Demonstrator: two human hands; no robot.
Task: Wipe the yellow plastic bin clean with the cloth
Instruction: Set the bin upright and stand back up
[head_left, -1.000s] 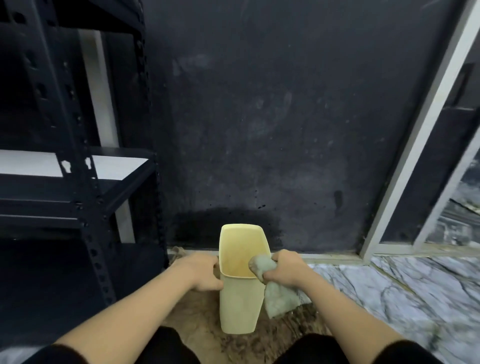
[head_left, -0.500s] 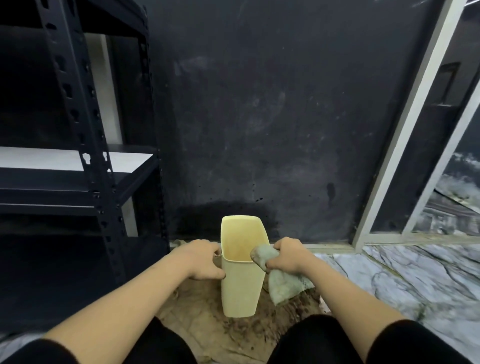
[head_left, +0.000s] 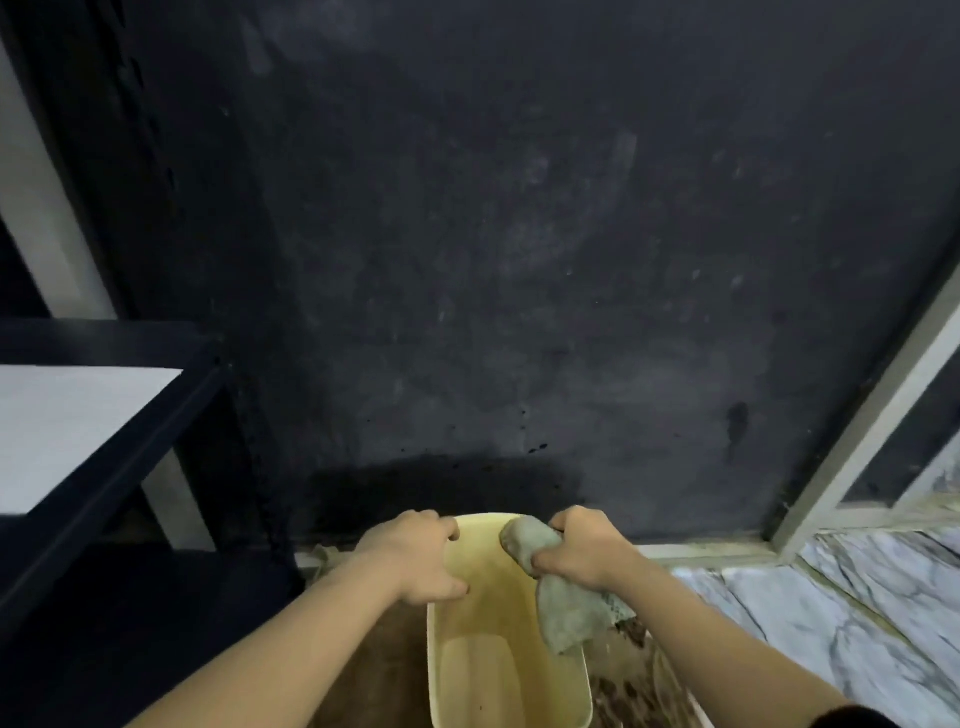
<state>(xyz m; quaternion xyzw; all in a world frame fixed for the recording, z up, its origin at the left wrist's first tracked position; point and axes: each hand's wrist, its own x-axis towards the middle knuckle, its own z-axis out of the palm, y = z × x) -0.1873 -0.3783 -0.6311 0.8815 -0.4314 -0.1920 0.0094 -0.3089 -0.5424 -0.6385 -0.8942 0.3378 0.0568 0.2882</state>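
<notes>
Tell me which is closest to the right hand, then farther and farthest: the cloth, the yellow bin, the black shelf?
From the right hand in the head view:
1. Cloth: gripped in that hand's fingers, hanging at the bin's right wall.
2. Yellow bin: just left of and below the hand, with the left hand on its other rim.
3. Black shelf: far off to the left.
</notes>
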